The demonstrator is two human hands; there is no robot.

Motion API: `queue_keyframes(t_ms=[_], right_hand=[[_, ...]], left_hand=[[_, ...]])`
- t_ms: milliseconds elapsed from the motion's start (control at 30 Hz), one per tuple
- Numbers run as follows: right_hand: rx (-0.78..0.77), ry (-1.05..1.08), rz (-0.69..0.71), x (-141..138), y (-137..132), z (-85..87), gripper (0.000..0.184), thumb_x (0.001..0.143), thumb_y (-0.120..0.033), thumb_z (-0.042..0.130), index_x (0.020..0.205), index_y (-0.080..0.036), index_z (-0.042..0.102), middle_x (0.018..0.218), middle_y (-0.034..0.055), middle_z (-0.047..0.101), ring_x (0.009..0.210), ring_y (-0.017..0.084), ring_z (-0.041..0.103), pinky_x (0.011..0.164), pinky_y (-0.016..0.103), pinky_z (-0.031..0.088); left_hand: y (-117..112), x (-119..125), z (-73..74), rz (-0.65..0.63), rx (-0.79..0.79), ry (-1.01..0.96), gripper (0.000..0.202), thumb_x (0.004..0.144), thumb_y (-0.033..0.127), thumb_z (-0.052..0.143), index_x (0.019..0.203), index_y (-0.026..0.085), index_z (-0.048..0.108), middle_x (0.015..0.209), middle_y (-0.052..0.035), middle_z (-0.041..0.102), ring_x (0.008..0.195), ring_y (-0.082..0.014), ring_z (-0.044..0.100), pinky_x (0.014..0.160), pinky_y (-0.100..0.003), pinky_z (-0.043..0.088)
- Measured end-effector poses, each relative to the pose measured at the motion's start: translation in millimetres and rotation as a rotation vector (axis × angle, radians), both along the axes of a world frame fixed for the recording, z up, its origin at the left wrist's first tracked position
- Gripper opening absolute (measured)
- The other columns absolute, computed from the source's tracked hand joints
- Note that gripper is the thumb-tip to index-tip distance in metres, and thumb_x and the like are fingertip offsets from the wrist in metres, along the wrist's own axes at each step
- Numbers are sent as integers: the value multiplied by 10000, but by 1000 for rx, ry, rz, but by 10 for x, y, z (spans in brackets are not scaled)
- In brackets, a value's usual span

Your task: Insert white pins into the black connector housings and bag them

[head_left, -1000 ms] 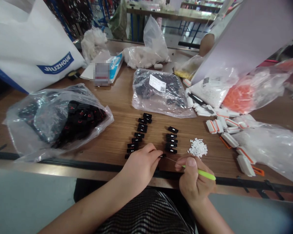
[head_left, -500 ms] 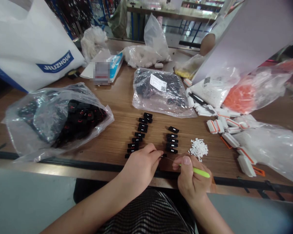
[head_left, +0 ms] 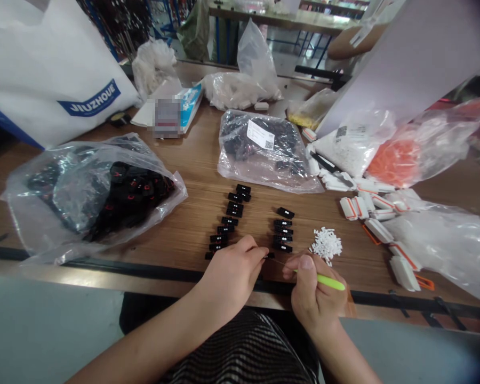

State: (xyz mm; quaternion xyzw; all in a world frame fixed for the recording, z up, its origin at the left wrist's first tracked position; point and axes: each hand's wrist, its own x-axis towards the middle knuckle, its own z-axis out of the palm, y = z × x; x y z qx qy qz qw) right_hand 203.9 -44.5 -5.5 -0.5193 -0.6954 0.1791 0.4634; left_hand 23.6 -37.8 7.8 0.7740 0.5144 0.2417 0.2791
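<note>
My left hand (head_left: 238,272) is closed at the table's front edge, its fingertips pinching a small black plastic block (head_left: 270,256) that is mostly hidden under them. My right hand (head_left: 316,282) grips a thin metal pick with a bright green handle (head_left: 330,282). The pick's tip reaches to the block by my left fingertips. Beyond my left hand runs a staggered row of black plastic blocks (head_left: 225,229). Several more black blocks with white inserts (head_left: 283,231) stand in a column between my hands. A heap of tiny white plastic pieces (head_left: 326,243) lies beyond my right hand.
At left lies an open clear bag of black parts (head_left: 136,186); a labelled bag (head_left: 264,152) sits ahead. White cases with orange rims (head_left: 378,229) and a bag of orange parts (head_left: 396,160) are at right. Across the table, another person's arm (head_left: 350,42) shows.
Both hands keep nearly the same position, with the pick still at the block. The other person's arm at the back has shifted. The view has moved very slightly.
</note>
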Motion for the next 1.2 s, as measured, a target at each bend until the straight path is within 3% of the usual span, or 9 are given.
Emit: queue_keyframes(t_ms=[400,900,1200], right_hand=[[-6,74,-23,12,-40,-60,300,1001,-180,454,761,-196,635,652,-20,638,556,102,589,552,244,454],[6,-82,73,-10,39,44,253,971,-140,473,746,-184,581,634,-34,596,530,87,569,543,231,433],[38,65,-3,27,-39,-45,294,986,-158,452,761,-190,638,655,-5,639,566,118,597,566,261,469]], left_hand=[[10,6,-10,0,-7,17,243,984,146,534,1147,178,711,984,-49,673,803,-201,701,761,-374,609],[10,3,33,17,-3,118,229,973,178,564,1141,206,719,976,-34,697,799,-204,711,741,-363,609],[36,16,75,37,73,164,151,940,176,621,1027,218,737,891,-9,704,782,-204,694,690,-341,569]])
